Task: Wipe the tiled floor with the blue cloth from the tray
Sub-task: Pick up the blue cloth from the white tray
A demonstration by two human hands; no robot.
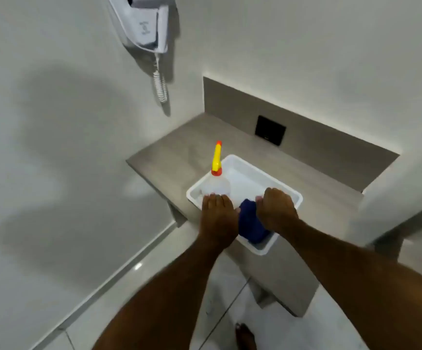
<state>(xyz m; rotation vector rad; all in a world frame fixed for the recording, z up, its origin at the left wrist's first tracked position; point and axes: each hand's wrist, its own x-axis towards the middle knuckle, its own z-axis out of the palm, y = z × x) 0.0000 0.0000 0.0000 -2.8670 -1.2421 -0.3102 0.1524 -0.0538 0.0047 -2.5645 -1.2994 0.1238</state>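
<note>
Hands [218, 215] [276, 210] flanking blue cloth [251, 224], spray bottle [217, 183] beside

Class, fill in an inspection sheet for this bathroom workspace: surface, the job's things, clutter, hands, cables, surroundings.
Surface: grey ledge carrying a white tray; pale tiled floor below.
Job's things: blue cloth lying in the tray's near end, not yet lifted.
Clutter: spray bottle with yellow nozzle, upright in the tray.
Hands: left hand and right hand on either side of the cloth; grip unclear.
Cables: coiled cord hanging from wall-mounted dryer.
Surroundings: black wall plate; a bare foot on the floor.
</note>
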